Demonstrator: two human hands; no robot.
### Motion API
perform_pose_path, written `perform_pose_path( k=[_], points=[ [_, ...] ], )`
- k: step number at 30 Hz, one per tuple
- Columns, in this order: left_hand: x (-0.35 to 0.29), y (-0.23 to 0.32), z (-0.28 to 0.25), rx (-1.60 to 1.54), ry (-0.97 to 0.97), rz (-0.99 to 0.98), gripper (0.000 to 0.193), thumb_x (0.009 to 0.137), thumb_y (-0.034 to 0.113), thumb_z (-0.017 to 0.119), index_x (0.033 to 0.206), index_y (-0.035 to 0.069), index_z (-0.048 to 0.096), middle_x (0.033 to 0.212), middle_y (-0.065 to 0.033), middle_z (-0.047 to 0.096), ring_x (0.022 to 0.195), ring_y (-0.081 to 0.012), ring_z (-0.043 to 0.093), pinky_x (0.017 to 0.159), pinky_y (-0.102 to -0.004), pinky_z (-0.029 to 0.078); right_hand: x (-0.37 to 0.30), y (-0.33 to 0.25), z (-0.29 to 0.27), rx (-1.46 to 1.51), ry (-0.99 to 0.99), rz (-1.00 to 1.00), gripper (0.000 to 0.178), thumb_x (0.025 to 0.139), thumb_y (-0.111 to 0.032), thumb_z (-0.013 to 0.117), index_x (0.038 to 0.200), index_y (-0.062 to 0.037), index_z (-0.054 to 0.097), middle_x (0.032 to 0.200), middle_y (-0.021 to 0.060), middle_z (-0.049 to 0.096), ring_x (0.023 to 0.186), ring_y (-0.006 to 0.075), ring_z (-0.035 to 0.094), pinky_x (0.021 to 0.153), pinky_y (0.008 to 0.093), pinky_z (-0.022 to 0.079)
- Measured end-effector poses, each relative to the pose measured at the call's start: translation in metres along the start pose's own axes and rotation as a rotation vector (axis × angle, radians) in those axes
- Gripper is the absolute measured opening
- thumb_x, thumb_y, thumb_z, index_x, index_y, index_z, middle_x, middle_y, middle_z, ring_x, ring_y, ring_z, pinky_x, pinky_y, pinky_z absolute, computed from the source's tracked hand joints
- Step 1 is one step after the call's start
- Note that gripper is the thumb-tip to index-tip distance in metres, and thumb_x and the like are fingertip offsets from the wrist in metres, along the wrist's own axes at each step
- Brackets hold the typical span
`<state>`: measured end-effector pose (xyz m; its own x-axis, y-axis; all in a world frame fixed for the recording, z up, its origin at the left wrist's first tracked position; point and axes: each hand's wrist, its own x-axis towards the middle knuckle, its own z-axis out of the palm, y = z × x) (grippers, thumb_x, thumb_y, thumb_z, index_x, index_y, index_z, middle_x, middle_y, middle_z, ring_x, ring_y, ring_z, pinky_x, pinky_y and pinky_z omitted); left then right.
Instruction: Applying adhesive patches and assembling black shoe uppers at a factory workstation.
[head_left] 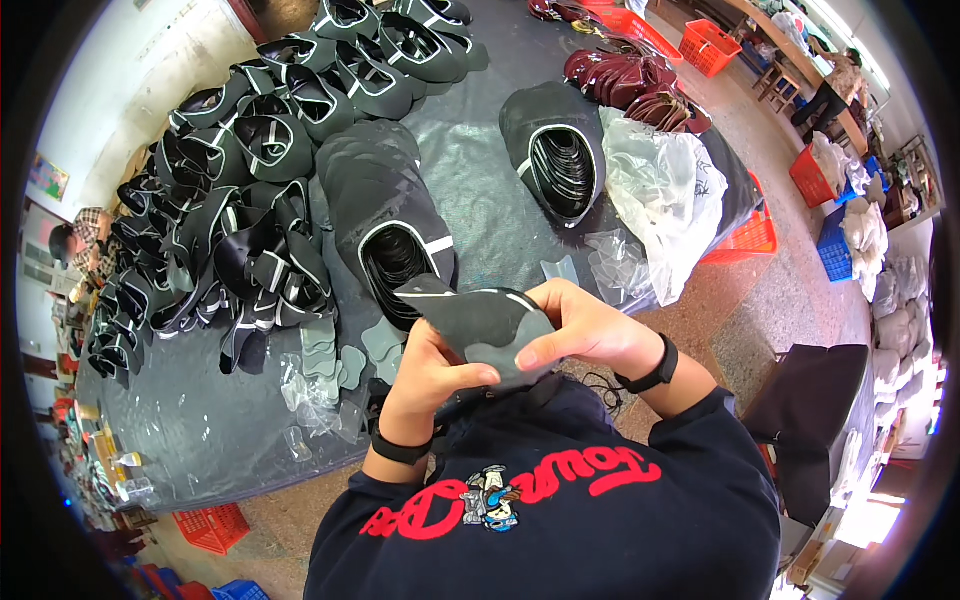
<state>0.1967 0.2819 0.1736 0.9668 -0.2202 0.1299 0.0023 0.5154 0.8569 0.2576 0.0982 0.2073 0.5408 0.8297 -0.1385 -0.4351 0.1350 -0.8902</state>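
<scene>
Close to my body, a dark grey shoe upper (475, 318) with light edging is held between both hands. My left hand (428, 372) grips its left and lower side, thumb lying along the edge. From the right, my right hand (585, 325) is closed on it, thumb pressing near a smooth lighter grey patch (490, 353). The fingers behind the upper are hidden. Just beyond lies a nested stack of black shoe uppers (375, 190) with white edging. Grey cut pieces (382, 343) and clear plastic pieces (315, 405) are next to my left hand.
Loose black uppers (270, 240) heap the table's (200, 440) left side. Farther right are another nested stack (550, 110), maroon uppers (625, 80) and a white plastic bag (665, 190). Red crates (710, 47) stand on the floor. Other people (840, 85) are at the far right and left.
</scene>
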Motion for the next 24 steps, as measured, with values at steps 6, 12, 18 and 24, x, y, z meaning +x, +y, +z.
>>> perform_pose_path(
  k=[6, 12, 18, 24],
  points=[
    [-0.016, -0.001, 0.008, -0.135, 0.031, -0.036, 0.046, 0.062, 0.009, 0.077, 0.101, -0.001, 0.057, 0.097, -0.0064, 0.06, 0.089, -0.0148, 0.056, 0.078, -0.0277, 0.043, -0.003, 0.011, 0.011, 0.461, -0.206, 0.068, 0.018, 0.079, -0.007, 0.061, 0.088, 0.0077, 0.062, 0.081, 0.0083, 0.064, 0.07, 0.0113, 0.059, 0.066, 0.0244, 0.046],
    [-0.022, -0.016, 0.013, -0.426, 0.026, -0.058, 0.045, 0.062, 0.013, 0.07, 0.102, -0.004, 0.056, 0.098, -0.0123, 0.06, 0.092, -0.0216, 0.057, 0.083, -0.0316, 0.043, -0.004, 0.044, 0.021, 0.844, -0.309, -0.06, 0.023, 0.081, -0.011, 0.056, 0.092, 0.0085, 0.061, 0.089, 0.0127, 0.064, 0.079, 0.0169, 0.061, 0.074, 0.0276, 0.046],
    [-0.02, 0.005, 0.01, -0.334, 0.018, -0.115, 0.049, 0.064, 0.016, 0.073, 0.104, -0.005, 0.055, 0.099, -0.0111, 0.06, 0.091, -0.0191, 0.058, 0.081, -0.03, 0.043, -0.006, 0.022, 0.012, 0.528, -0.199, 0.053, 0.024, 0.079, -0.012, 0.059, 0.093, 0.007, 0.06, 0.092, 0.0119, 0.063, 0.082, 0.0155, 0.06, 0.074, 0.027, 0.046],
    [-0.013, 0.022, 0.021, 0.03, -0.006, -0.009, 0.053, 0.057, 0.005, 0.079, 0.103, -0.002, 0.056, 0.095, -0.0069, 0.061, 0.089, -0.0152, 0.057, 0.079, -0.0278, 0.044, -0.004, -0.013, 0.02, -0.061, -0.26, 0.067, 0.023, 0.071, -0.005, 0.07, 0.091, 0.0026, 0.062, 0.084, 0.0055, 0.064, 0.077, 0.0095, 0.058, 0.069, 0.0236, 0.046]
  ],
)
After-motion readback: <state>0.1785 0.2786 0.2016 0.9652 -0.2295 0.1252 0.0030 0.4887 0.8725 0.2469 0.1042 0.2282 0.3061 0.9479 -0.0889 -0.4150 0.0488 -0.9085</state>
